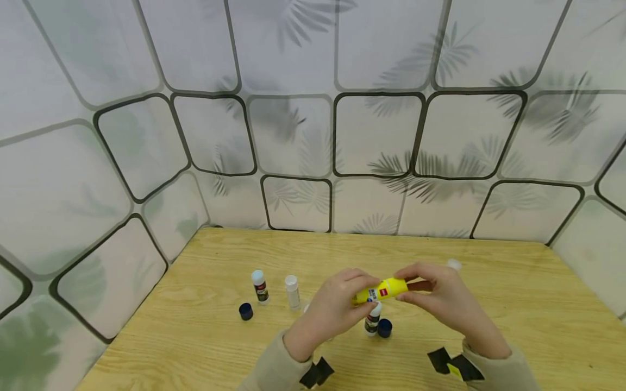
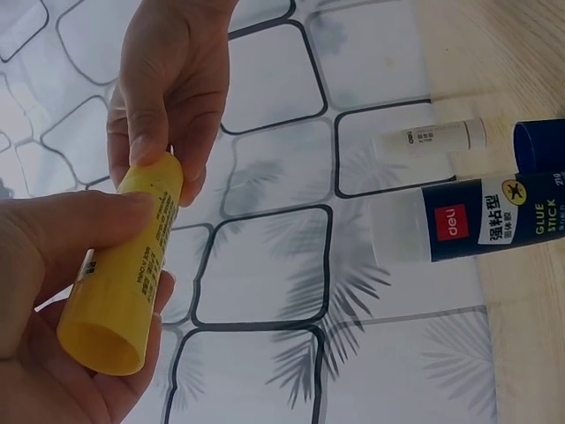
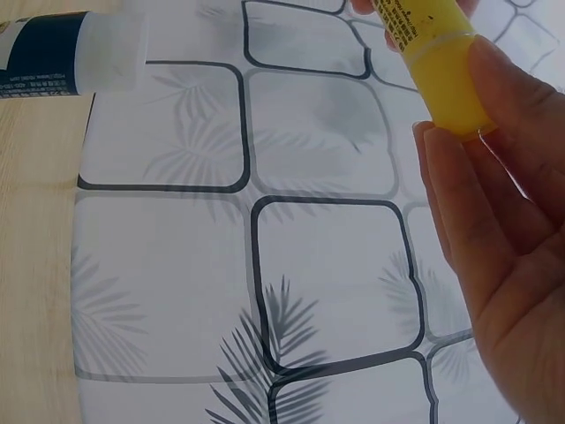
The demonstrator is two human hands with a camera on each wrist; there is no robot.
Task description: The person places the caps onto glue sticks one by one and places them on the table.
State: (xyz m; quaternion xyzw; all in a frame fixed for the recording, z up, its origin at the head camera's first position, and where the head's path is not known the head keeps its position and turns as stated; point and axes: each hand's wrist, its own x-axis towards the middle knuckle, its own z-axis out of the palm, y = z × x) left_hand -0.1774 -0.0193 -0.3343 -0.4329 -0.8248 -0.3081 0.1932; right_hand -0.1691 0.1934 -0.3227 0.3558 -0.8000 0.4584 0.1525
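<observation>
Both hands hold a yellow glue stick [image 1: 386, 289] above the table, tilted slightly. My left hand [image 1: 332, 304] grips its body, thumb along one side. With thumb and fingertips, my right hand [image 1: 442, 293] pinches the capped end. In the left wrist view the yellow tube's near end [image 2: 104, 346] looks hollow. A seam shows between cap and body in the right wrist view. Just beneath the hands stands a dark-labelled glue stick [image 1: 372, 323] with a white top, partly covered by the left hand's fingers, and a navy cap [image 1: 385, 328] sits beside it.
Left of the hands stand another dark-labelled glue stick [image 1: 261, 288], a white tube [image 1: 292, 293] and a second navy cap [image 1: 246, 311]. A whitish piece [image 1: 454, 264] lies behind the right hand. The wooden table [image 1: 195, 336] meets a patterned cloth wall [image 1: 298, 136] at the back.
</observation>
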